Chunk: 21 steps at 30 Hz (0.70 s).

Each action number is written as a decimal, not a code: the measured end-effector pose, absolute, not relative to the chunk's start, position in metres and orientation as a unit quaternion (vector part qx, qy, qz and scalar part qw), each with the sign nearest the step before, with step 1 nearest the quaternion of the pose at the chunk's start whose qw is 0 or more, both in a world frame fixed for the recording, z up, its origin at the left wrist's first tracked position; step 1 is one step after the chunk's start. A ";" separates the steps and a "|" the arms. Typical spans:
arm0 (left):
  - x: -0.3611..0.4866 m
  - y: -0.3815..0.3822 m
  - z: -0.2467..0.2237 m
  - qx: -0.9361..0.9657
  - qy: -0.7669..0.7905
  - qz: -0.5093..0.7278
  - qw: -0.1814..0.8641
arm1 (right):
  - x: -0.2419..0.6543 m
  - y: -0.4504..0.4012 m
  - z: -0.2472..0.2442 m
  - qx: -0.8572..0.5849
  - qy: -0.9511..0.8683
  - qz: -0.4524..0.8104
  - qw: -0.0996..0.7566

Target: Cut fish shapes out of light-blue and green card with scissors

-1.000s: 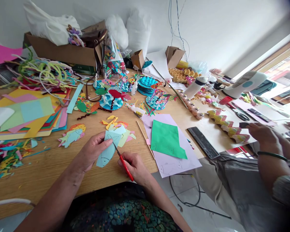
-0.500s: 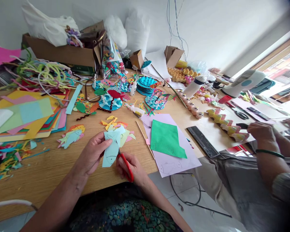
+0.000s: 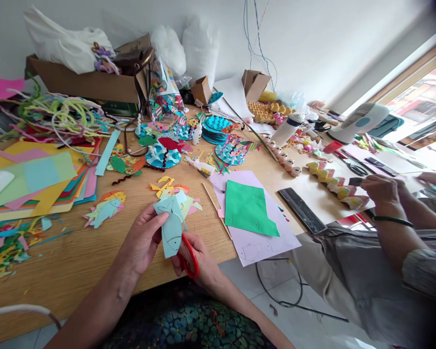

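Pinched between the thumb and fingers of my left hand (image 3: pixel 144 236) is a light blue paper (image 3: pixel 171 237) with fish outlines drawn on it. My right hand (image 3: pixel 198 257) is closed round the handles of red scissors (image 3: pixel 191 261), at the right edge of that paper. The blades are mostly hidden by the paper. Just beyond lie colourful paper scraps (image 3: pixel 181 196). Cut paper fish (image 3: pixel 107 208) lie on the table to the left. On the right, a green sheet (image 3: pixel 249 208) rests on a lilac sheet (image 3: pixel 254 249) that has pencilled fish.
Stacked coloured paper (image 3: pixel 39 179) and small scraps (image 3: pixel 14 247) lie at the left. A wooden stick (image 3: pixel 216 209) and a black ruler (image 3: pixel 301 211) are to the right. Another person's hands (image 3: pixel 381 191) work at the far right, near an egg-carton strip (image 3: pixel 336 184).
The light blue paper has turned slightly in my left hand and its lower end has moved right. The scissors have tilted more upright. The view has shifted a little.
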<state>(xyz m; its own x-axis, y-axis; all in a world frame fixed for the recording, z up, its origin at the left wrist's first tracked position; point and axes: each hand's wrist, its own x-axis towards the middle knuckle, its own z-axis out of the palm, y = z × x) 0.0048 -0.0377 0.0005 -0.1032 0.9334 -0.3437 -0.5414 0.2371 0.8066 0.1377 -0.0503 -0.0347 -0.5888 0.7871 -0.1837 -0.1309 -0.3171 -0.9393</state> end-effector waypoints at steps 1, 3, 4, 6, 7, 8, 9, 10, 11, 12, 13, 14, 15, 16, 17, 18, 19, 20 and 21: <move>0.005 -0.039 0.001 0.212 0.464 0.579 0.636 | 0.137 -0.050 -0.034 -0.334 -0.501 0.736 0.310; 0.005 -0.041 0.001 0.213 0.466 0.580 0.633 | 0.137 -0.050 -0.032 -0.339 -0.505 0.730 0.311; 0.005 -0.042 0.002 0.211 0.467 0.582 0.631 | 0.136 -0.050 -0.032 -0.341 -0.505 0.729 0.311; 0.006 -0.042 0.002 0.207 0.465 0.587 0.629 | 0.135 -0.050 -0.033 -0.343 -0.502 0.728 0.316; 0.006 -0.043 0.002 0.205 0.465 0.589 0.629 | 0.134 -0.050 -0.034 -0.341 -0.500 0.728 0.321; 0.007 -0.042 0.002 0.200 0.465 0.592 0.627 | 0.133 -0.050 -0.034 -0.337 -0.500 0.728 0.327; 0.008 -0.042 0.002 0.195 0.466 0.595 0.625 | 0.133 -0.050 -0.035 -0.331 -0.499 0.728 0.333; 0.008 -0.042 0.002 0.191 0.468 0.599 0.621 | 0.133 -0.050 -0.036 -0.325 -0.496 0.730 0.338; 0.008 -0.042 0.002 0.189 0.470 0.602 0.618 | 0.132 -0.050 -0.037 -0.322 -0.493 0.732 0.342; 0.008 -0.041 0.001 0.189 0.470 0.605 0.614 | 0.132 -0.049 -0.037 -0.320 -0.491 0.735 0.342; 0.007 -0.041 0.001 0.192 0.472 0.604 0.613 | 0.132 -0.049 -0.038 -0.321 -0.489 0.737 0.340; 0.006 -0.041 0.000 0.199 0.472 0.601 0.613 | 0.132 -0.049 -0.038 -0.322 -0.486 0.740 0.336; 0.004 -0.041 -0.001 0.206 0.472 0.596 0.616 | 0.133 -0.049 -0.038 -0.324 -0.485 0.742 0.330; 0.002 -0.041 -0.002 0.214 0.472 0.591 0.619 | 0.133 -0.048 -0.038 -0.325 -0.485 0.744 0.325; 0.001 -0.041 -0.003 0.220 0.471 0.587 0.621 | 0.133 -0.048 -0.038 -0.326 -0.484 0.745 0.322; -0.001 -0.041 -0.004 0.227 0.470 0.583 0.623 | 0.133 -0.048 -0.037 -0.327 -0.485 0.746 0.319; -0.002 -0.041 -0.005 0.232 0.470 0.581 0.623 | 0.133 -0.048 -0.037 -0.327 -0.486 0.745 0.318; -0.003 -0.040 -0.005 0.237 0.471 0.579 0.621 | 0.134 -0.048 -0.037 -0.327 -0.487 0.744 0.319; -0.003 -0.040 -0.006 0.242 0.476 0.577 0.618 | 0.134 -0.048 -0.036 -0.327 -0.489 0.743 0.320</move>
